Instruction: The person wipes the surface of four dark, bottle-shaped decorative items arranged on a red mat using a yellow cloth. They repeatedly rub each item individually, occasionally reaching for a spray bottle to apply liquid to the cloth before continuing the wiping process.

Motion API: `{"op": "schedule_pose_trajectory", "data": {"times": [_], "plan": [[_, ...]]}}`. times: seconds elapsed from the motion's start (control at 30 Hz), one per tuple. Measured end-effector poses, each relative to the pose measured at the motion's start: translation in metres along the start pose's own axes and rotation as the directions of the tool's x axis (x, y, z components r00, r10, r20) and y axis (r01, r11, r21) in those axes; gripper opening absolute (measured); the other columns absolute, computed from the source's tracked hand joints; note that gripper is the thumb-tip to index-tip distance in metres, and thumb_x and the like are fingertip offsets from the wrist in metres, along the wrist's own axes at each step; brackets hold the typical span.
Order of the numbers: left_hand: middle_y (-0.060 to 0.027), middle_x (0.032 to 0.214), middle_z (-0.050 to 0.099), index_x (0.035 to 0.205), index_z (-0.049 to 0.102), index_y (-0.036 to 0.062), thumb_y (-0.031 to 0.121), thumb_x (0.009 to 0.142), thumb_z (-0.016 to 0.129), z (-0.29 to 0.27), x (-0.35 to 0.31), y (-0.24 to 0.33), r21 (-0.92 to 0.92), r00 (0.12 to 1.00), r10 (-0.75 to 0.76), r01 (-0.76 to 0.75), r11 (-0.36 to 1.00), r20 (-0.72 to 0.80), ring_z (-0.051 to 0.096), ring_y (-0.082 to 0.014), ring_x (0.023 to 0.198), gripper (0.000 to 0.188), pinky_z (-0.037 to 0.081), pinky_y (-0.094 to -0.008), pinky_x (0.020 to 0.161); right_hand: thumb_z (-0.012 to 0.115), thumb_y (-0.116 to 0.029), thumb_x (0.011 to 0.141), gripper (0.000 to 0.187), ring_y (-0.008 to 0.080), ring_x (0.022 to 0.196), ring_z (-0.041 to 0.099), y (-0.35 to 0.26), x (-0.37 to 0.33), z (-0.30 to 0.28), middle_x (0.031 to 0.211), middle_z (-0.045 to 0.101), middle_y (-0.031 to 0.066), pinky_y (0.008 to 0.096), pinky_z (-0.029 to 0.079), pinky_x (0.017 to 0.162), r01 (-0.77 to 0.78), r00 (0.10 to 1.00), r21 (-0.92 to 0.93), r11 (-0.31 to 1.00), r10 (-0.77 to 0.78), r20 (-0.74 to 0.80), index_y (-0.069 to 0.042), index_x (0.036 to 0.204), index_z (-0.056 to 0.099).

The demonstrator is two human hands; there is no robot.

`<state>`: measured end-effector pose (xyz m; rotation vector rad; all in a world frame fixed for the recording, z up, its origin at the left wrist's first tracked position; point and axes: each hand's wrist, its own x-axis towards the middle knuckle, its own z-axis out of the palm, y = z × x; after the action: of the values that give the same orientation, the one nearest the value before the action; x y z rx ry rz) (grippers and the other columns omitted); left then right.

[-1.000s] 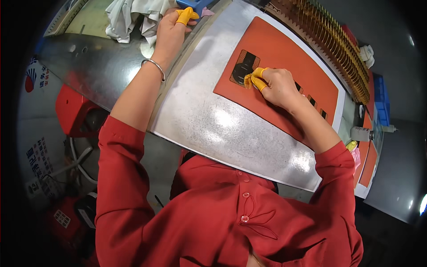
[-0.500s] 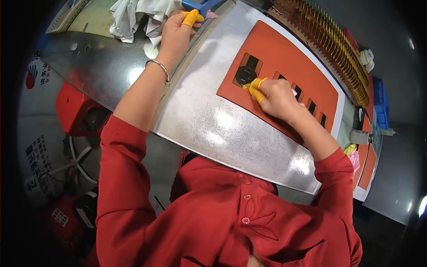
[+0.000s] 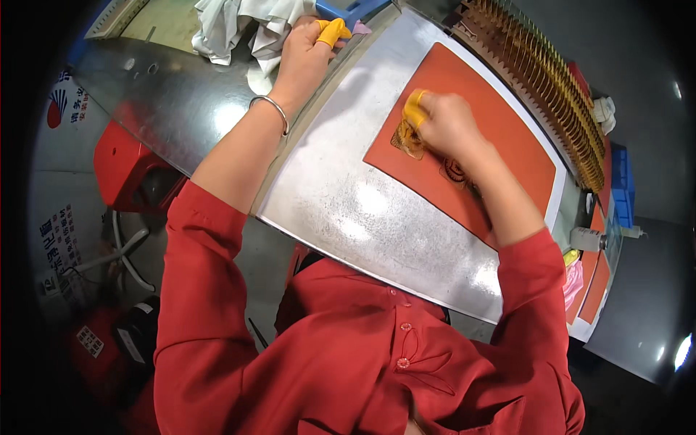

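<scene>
An orange-red sheet (image 3: 500,123) lies on the pale grey work surface in front of me. My right hand (image 3: 449,127) is over its left part, yellow finger cots (image 3: 415,109) on its fingers. The fingers are curled together; anything pinched in them is hidden. Just below them shows a gold-and-dark patterned patch (image 3: 407,140). A dark round pattern (image 3: 454,171) lies under the right wrist. My left hand (image 3: 308,56), also with a yellow finger cot (image 3: 334,32), is curled by the surface's far left edge, beside a blue plastic piece (image 3: 355,12); what it grips cannot be made out.
Crumpled white cloth (image 3: 272,25) lies left of my left hand. A long rack of brown and gold toothed plates (image 3: 540,72) runs along the far right edge. A bottle (image 3: 586,239) and pink cloth (image 3: 573,279) are at right, a red stool (image 3: 119,167) at left.
My right hand has moved away from me across the sheet. The row of dark strips seen earlier no longer shows; a gold patch and a round pattern show instead. My left hand keeps its place.
</scene>
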<state>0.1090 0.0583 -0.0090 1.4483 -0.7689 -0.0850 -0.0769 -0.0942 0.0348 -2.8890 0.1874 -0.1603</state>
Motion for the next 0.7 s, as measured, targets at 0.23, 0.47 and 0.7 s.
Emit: {"op": "schedule_pose_trajectory", "data": {"times": [0.23, 0.47, 0.7], "plan": [[-0.0085, 0.099, 0.059, 0.101, 0.06, -0.0034, 0.001, 0.083, 0.036, -0.004, -0.004, 0.009, 0.066, 0.994, -0.089, 0.085, 0.994, 0.059, 0.061, -0.0151, 0.086, 0.03, 0.049, -0.0242, 0.071, 0.056, -0.012, 0.068, 0.011, 0.0344, 0.068, 0.06, -0.03, -0.017, 0.004, 0.069, 0.062, 0.0168, 0.0456, 0.047, 0.063, 0.132, 0.981, 0.053, 0.99, -0.138, 0.133, -0.006, 0.074, 0.063], [-0.0079, 0.099, 0.059, 0.097, 0.06, -0.0027, 0.004, 0.085, 0.042, -0.005, -0.002, 0.012, 0.009, 0.997, -0.072, 0.072, 0.997, 0.031, 0.061, -0.0141, 0.084, 0.022, 0.048, -0.0231, 0.069, 0.057, -0.016, 0.074, 0.013, 0.0321, 0.069, 0.062, -0.006, 0.007, -0.011, 0.072, 0.064, 0.0142, 0.0431, 0.048, 0.063, -0.031, 0.998, -0.049, 0.998, 0.034, 0.06, -0.007, 0.08, 0.064], [-0.0089, 0.092, 0.056, 0.09, 0.062, 0.0029, 0.011, 0.079, 0.065, 0.005, -0.022, 0.034, 0.257, 0.944, 0.314, -0.33, 0.908, 0.103, 0.06, -0.0202, 0.081, 0.014, 0.047, -0.0288, 0.064, 0.058, -0.008, 0.078, 0.007, 0.0289, 0.061, 0.059, -0.069, -0.108, -0.038, 0.067, 0.059, 0.0125, 0.0371, 0.045, 0.054, 0.234, 0.946, 0.452, 0.861, -0.309, 0.099, -0.001, 0.076, 0.058]]}}
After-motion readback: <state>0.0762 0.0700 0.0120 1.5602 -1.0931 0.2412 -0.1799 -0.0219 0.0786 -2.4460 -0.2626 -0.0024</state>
